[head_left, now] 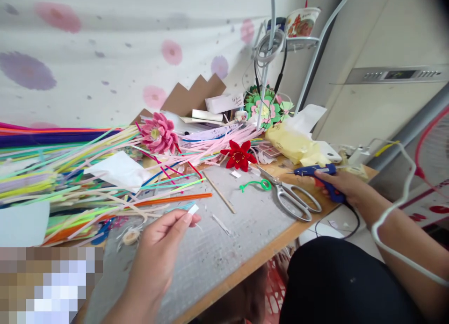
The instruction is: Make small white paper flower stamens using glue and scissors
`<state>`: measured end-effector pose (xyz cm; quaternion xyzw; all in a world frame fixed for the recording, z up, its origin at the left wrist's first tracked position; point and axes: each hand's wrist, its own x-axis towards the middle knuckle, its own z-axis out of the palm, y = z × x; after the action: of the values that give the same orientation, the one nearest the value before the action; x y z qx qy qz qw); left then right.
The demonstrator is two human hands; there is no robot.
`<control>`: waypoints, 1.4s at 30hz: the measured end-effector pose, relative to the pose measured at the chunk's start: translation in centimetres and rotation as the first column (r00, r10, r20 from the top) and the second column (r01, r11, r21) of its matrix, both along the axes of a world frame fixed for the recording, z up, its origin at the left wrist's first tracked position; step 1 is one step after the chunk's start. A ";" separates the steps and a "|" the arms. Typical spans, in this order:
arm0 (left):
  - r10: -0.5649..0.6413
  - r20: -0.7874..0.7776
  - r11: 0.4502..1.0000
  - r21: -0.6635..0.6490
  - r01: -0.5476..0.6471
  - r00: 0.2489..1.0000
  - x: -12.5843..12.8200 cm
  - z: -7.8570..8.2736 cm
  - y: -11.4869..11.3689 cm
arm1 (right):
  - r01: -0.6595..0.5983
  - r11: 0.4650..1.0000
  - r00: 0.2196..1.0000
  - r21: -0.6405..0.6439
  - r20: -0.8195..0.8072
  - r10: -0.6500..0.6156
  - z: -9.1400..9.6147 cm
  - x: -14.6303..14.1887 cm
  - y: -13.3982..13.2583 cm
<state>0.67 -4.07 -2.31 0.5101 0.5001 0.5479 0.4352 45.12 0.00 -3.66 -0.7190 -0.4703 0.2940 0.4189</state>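
One white strip [193, 209] sits pinched in our left hand [164, 242] above the grey tabletop [206, 258], well left of the blue glue gun [313, 170] our right hand [339, 186] grips, nozzle [292, 172] pointing left.

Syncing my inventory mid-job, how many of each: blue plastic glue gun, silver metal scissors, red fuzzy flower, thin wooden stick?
Blue plastic glue gun, in the right hand: 1
Silver metal scissors: 1
Red fuzzy flower: 1
Thin wooden stick: 1
Total: 4
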 end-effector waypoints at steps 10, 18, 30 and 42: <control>0.006 0.163 0.997 -0.075 0.006 0.987 0.5 0.4 -0.1 | -0.407 0.864 0.744 0.296 0.656 0.126 5.4 -13.0 -2.2; -0.006 0.199 0.999 -0.045 0.015 0.980 0.8 0.4 -0.2 | -0.692 0.696 0.681 0.192 -0.144 0.718 4.6 -27.8 -1.7; 0.036 0.186 0.999 -0.020 -0.033 0.982 0.7 0.5 -0.3 | -0.593 0.726 0.610 0.348 -0.394 0.688 5.5 -27.9 -1.2; -0.002 0.046 0.999 -0.033 0.004 0.999 0.7 0.7 -0.5 | -0.458 0.633 0.748 0.624 -0.114 0.653 5.6 -27.8 -1.9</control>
<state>1.32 -4.58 -1.63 0.4908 0.4981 0.5507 0.4558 17.35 -1.86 1.96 -0.3198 -0.6586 0.3746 0.5688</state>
